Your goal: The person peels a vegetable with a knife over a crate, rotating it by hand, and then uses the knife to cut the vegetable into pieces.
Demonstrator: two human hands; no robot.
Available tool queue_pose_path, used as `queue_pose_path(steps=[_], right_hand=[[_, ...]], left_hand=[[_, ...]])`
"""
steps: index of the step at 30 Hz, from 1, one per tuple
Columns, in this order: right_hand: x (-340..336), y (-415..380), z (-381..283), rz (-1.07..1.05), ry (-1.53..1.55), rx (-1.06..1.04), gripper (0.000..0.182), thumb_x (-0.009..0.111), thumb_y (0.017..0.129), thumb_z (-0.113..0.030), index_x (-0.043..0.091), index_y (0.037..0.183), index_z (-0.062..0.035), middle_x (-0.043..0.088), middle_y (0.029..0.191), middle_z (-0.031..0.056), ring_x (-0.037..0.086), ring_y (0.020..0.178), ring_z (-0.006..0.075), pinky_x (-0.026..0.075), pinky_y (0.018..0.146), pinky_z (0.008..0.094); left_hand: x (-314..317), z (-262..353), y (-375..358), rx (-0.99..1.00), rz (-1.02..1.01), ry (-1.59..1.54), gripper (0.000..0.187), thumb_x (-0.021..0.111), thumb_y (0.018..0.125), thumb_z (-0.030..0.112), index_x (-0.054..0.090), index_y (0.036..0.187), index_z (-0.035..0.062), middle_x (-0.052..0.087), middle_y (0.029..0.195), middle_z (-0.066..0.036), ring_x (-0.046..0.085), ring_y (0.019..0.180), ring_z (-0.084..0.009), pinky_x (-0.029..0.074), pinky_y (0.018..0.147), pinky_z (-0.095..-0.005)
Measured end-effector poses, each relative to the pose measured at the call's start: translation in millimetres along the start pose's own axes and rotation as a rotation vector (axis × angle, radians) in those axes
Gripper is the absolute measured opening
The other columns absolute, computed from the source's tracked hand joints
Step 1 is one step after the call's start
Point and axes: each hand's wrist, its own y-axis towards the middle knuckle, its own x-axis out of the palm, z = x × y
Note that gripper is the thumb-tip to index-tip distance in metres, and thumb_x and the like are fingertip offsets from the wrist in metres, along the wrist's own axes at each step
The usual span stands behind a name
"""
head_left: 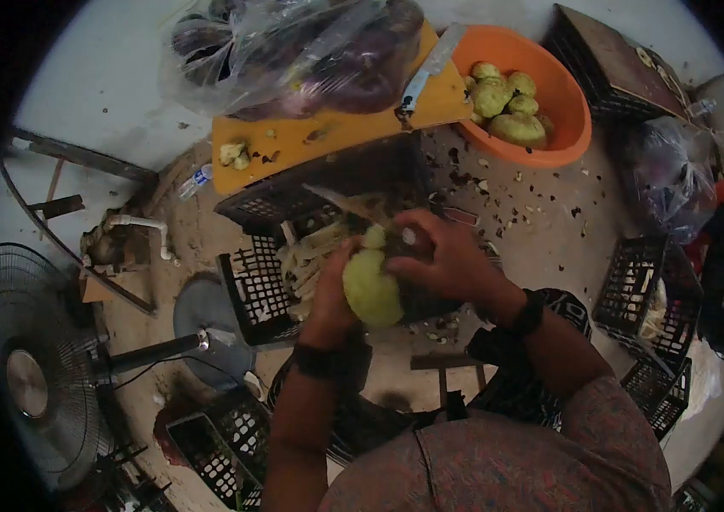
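Observation:
A knobby, yellow-green peeled vegetable (373, 290) is held in front of my body, above a black crate. My left hand (334, 294) is wrapped round its left side. My right hand (447, 256) is closed at its upper right, with the thumb near its surface. Between the right fingers is something dark, partly hidden and blurred; I cannot make out whether it is a tool or unpeeled skin. Beneath the hands, the black crate (252, 294) contains pale strips and scraps (304, 264).
An orange basin (571, 141) holds several peeled lumps. A cleaver (432, 70) and a plastic bag of purple vegetables (336, 64) lie on a yellow board (251, 136). At left stands a fan (33, 384). More crates (635, 277) sit at right; dark peelings litter the floor.

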Motion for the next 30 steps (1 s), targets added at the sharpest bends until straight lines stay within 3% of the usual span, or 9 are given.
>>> queue_pose_path(steps=[2,6,8,15,18,20,23,30], right_hand=[[-1,-1,1,-0.095,0.089,0.001,0.044,0.071,0.073,-0.024,0.056,0.109,-0.0032,0.050,0.059,0.0015,0.046,0.054,0.0097,0.039,0.052,0.0264],[-7,-1,3,-0.222,0.065,0.081,0.048,0.071,0.074,-0.023,0.054,0.113,-0.0029,0.050,0.060,0.0015,0.044,0.054,0.0075,0.038,0.051,0.0246],[-7,-3,6,-0.251,0.119,0.075,0.049,0.072,0.073,-0.028,0.055,0.109,-0.0001,0.060,0.071,0.0115,0.058,0.063,0.0190,0.048,0.062,0.0318],[-16,-4,1,-0.282,0.089,-0.024,0.051,0.073,0.067,-0.026,0.056,0.107,0.0009,0.059,0.069,0.0126,0.058,0.061,0.0212,0.047,0.061,0.0315],[-16,-3,5,-0.264,0.056,-0.030,0.043,0.071,0.070,-0.025,0.056,0.101,0.0006,0.057,0.067,0.0131,0.056,0.060,0.0219,0.046,0.059,0.0323],[-16,-1,9,-0.268,0.069,-0.017,0.034,0.068,0.073,-0.023,0.055,0.093,0.0008,0.054,0.064,0.0128,0.051,0.057,0.0215,0.043,0.057,0.0332],[-16,0,8,-0.284,0.099,-0.025,0.028,0.066,0.077,-0.021,0.053,0.087,0.0010,0.050,0.062,0.0123,0.046,0.056,0.0198,0.041,0.055,0.0334],[-12,2,13,-0.345,0.159,0.147,0.022,0.061,0.081,-0.020,0.053,0.085,-0.0005,0.050,0.061,0.0101,0.044,0.055,0.0176,0.040,0.054,0.0335]], left_hand=[[-6,-6,1,0.010,-0.116,0.253,0.037,0.034,0.095,0.035,0.051,0.112,0.0065,0.061,0.099,-0.008,0.062,0.088,-0.0182,0.051,0.078,-0.0310],[10,-4,-8,-0.084,-0.056,0.117,0.033,0.033,0.097,0.032,0.051,0.111,0.0071,0.061,0.099,-0.008,0.061,0.088,-0.0162,0.051,0.077,-0.0295],[11,-4,-8,-0.023,-0.112,0.099,0.034,0.034,0.097,0.032,0.051,0.111,0.0068,0.061,0.099,-0.008,0.061,0.087,-0.0159,0.051,0.077,-0.0286],[12,-2,-9,-0.181,-0.084,0.122,0.033,0.034,0.097,0.030,0.052,0.112,0.0061,0.061,0.100,-0.009,0.061,0.089,-0.0163,0.051,0.078,-0.0283],[7,-6,-7,-0.165,-0.140,0.146,0.033,0.034,0.097,0.029,0.051,0.114,0.0057,0.060,0.103,-0.009,0.060,0.091,-0.0160,0.050,0.078,-0.0280],[5,-9,-7,0.065,-0.200,0.552,0.034,0.034,0.097,0.029,0.049,0.117,0.0056,0.058,0.105,-0.008,0.060,0.092,-0.0162,0.050,0.079,-0.0286],[13,-5,-12,-0.082,-0.181,0.270,0.035,0.035,0.097,0.030,0.048,0.118,0.0058,0.057,0.106,-0.008,0.059,0.091,-0.0166,0.050,0.079,-0.0296],[26,-2,-21,-0.073,-0.211,0.309,0.035,0.037,0.097,0.033,0.052,0.113,0.0057,0.059,0.100,-0.007,0.059,0.088,-0.0164,0.049,0.075,-0.0296]])
